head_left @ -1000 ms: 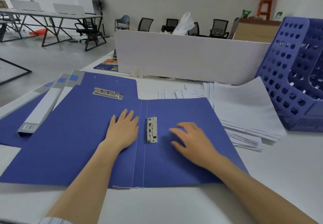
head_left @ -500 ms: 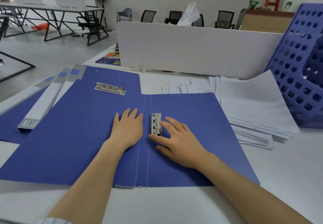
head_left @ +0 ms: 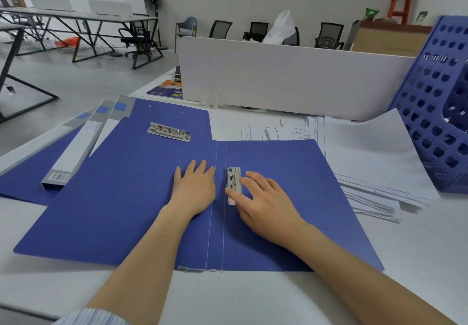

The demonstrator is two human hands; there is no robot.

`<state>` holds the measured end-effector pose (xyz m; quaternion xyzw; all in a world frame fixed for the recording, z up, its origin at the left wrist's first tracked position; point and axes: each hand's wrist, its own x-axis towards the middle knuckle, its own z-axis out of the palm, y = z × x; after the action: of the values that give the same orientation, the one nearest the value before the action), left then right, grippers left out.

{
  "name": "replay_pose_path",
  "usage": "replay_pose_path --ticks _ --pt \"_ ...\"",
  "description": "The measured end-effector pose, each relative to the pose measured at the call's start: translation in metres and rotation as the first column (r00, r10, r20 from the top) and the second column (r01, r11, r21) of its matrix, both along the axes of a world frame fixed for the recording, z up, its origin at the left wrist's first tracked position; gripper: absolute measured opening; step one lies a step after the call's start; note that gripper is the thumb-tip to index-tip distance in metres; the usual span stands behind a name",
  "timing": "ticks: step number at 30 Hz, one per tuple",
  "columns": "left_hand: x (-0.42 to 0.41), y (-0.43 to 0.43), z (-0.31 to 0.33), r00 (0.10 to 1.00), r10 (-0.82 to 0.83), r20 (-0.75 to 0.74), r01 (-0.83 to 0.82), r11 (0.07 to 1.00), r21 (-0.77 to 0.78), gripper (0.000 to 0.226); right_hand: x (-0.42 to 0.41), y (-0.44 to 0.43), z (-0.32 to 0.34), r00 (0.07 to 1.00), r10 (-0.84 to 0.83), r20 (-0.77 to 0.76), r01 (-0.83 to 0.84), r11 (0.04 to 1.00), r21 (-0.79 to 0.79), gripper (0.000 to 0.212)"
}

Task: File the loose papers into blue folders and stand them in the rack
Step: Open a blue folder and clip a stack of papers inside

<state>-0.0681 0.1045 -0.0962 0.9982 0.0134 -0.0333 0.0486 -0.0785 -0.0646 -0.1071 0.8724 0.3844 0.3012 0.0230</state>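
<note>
An open blue folder (head_left: pixel 141 198) lies flat on the desk (head_left: pixel 253 296), inside up and spine running from twelve to six o'clock. This is the folder being made ready for paper.

The left hand (head_left: pixel 195 187) rests palm down on the left cover, just at nine o'clock of the spine. Its fingers are straight and released, gripping nothing. Its job looks like pinning the cover flat so the folder neither springs shut nor slides.

The right hand (head_left: pixel 263 198) is on the right cover, working the metal spring clip (head_left: pixel 233 176) mounted just at three o'clock of the spine. Thumb and forefinger are curled against the clip from either side, grasping it, probably to lift its lever. Whether the clip is already raised I cannot tell.

The loose papers (head_left: pixel 367 162) sit in a fanned, uneven pile at about two o'clock from the hands, touching the folder's right edge, within easy reach of the right hand. None is in the folder yet. The perforated blue rack (head_left: pixel 435 111) stands at three o'clock beyond the pile, so a filled folder would travel the same way.

Under the open folder, towards eleven o'clock, a second folder (head_left: pixel 162 114) also lies open. More closed folders (head_left: pixel 68 152) wait at nine to ten o'clock, with filing barely begun.
</note>
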Motion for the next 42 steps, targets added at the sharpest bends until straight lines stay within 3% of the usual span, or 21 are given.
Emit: replay_pose_path --ticks 3,6,10,14,17,19,22,26,30,34,38,42 --pt "-0.001 0.000 0.001 1.000 -0.002 0.005 0.002 1.000 -0.013 0.045 0.008 0.006 0.011 0.998 -0.025 0.065 0.028 0.998 -0.049 0.038" --pt "0.000 0.001 0.000 1.000 -0.001 0.013 0.002 1.000 -0.025 0.044 0.027 0.012 0.025 0.985 -0.171 0.036 0.173 0.981 -0.087 0.055" --pt "0.002 0.002 0.000 1.000 0.004 0.015 -0.004 1.000 -0.012 0.044 0.052 0.022 0.044 0.934 -0.312 -0.173 0.297 0.949 -0.106 0.068" --pt "0.001 0.003 0.000 1.000 0.001 0.007 -0.001 1.000 -0.004 0.045 0.071 0.019 0.044 0.757 -0.413 -0.506 0.356 0.911 -0.210 0.063" --pt "0.001 0.003 0.002 1.000 0.005 -0.006 -0.005 1.000 -0.001 0.046 0.066 0.000 0.042 0.692 -0.425 -0.583 0.395 0.899 -0.187 0.060" --pt "0.001 0.001 0.003 1.000 0.009 -0.012 -0.009 1.000 -0.003 0.046 0.055 -0.022 0.045 0.696 -0.444 -0.565 0.452 0.881 -0.135 0.056" --pt "-0.002 0.000 0.005 1.000 0.023 -0.021 -0.023 1.000 -0.020 0.047 0.050 -0.064 0.047 0.679 -0.506 -0.532 0.603 0.798 0.010 0.045" --pt "-0.006 0.000 0.011 0.998 0.041 -0.050 -0.039 0.998 0.051 0.047 0.054 -0.116 0.051 0.568 -0.559 -0.604 0.772 0.616 0.155 0.039" --pt "-0.010 0.010 0.026 0.988 0.122 -0.090 -0.108 0.983 0.147 0.039 0.057 -0.149 0.043 0.427 -0.553 -0.716 0.808 0.588 0.027 0.043" --pt "-0.008 0.001 0.040 0.941 0.311 -0.137 -0.296 0.948 0.118 0.038 0.060 -0.149 0.040 0.303 -0.573 -0.762 0.849 0.525 -0.057 0.065" --pt "-0.009 -0.026 0.027 0.945 0.317 0.083 -0.318 0.948 0.002 0.042 0.071 -0.131 0.040 0.246 -0.606 -0.757 0.875 0.475 -0.097 0.092" --pt "-0.007 -0.032 0.010 0.927 0.137 0.348 -0.075 0.980 -0.185 0.037 0.078 -0.117 0.039 0.198 -0.634 -0.747 0.910 0.402 -0.101 0.078"
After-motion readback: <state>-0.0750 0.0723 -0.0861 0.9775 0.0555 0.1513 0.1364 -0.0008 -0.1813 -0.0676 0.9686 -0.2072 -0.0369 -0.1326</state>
